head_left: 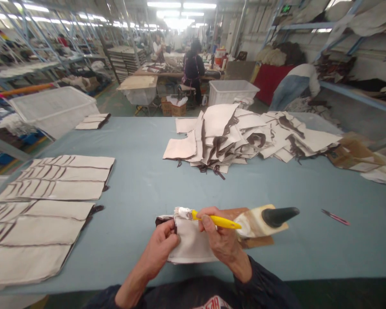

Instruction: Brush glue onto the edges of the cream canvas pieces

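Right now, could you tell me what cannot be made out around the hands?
Head view only:
- Fabric piece: mostly covered by both hands.
- Brush: handle partly hidden in the right hand.
- Left hand: fingertips curl out of sight.
- Bottle: contents unreadable.

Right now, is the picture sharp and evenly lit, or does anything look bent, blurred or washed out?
Head view: ceiling lights glare white; the table edges and shelves bow outward, a wide-lens warp; the right hand with its brush and the left hand are fairly sharp; the far person's face is blurred; shadows are soft.
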Available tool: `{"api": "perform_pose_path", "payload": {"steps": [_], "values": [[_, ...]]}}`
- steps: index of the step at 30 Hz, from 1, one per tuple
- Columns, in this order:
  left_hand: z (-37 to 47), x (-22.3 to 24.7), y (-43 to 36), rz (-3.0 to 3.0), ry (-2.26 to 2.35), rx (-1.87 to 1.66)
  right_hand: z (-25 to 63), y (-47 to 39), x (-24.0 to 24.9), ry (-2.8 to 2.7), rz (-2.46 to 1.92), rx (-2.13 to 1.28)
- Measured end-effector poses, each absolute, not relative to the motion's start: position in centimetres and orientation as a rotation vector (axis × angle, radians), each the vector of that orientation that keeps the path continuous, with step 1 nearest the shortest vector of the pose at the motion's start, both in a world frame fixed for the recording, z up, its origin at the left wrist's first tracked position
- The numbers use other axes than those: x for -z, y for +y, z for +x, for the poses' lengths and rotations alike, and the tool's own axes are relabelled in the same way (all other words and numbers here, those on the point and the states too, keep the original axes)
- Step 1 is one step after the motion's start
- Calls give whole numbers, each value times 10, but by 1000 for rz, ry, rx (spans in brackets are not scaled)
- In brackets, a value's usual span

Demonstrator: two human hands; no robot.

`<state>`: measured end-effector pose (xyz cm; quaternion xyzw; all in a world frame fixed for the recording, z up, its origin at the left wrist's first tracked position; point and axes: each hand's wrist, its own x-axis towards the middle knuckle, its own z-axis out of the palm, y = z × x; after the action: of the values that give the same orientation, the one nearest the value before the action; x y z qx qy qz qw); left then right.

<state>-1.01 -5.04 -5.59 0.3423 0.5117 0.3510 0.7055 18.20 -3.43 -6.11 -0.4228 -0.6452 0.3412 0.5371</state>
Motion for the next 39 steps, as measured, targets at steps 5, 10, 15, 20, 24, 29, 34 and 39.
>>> {"api": "perform_pose_path", "payload": {"steps": [5,10,15,20,24,29,34,39], "values": [[-8,54,-47,848,1134,-766,183,-37,70,-1475,-990,-881],[-10,69,-46,1347,1307,-861,174,-34,72,-1346,-1004,-913],[-18,94,-45,2236,1427,-1073,184,-36,63,-1188,-1021,-809],[-19,108,-44,2572,1383,-1023,188,-40,56,-1349,-1137,-877],[-19,117,-45,2580,1338,-1016,183,-47,65,-1415,-1196,-1031],[-20,127,-48,2576,1335,-1044,188,-45,73,-1353,-1232,-1115],[-18,133,-48,2579,1353,-1032,189,-40,72,-1428,-1283,-1077],[-17,137,-51,2583,1291,-1024,189,-40,71,-1485,-1307,-1071]]}}
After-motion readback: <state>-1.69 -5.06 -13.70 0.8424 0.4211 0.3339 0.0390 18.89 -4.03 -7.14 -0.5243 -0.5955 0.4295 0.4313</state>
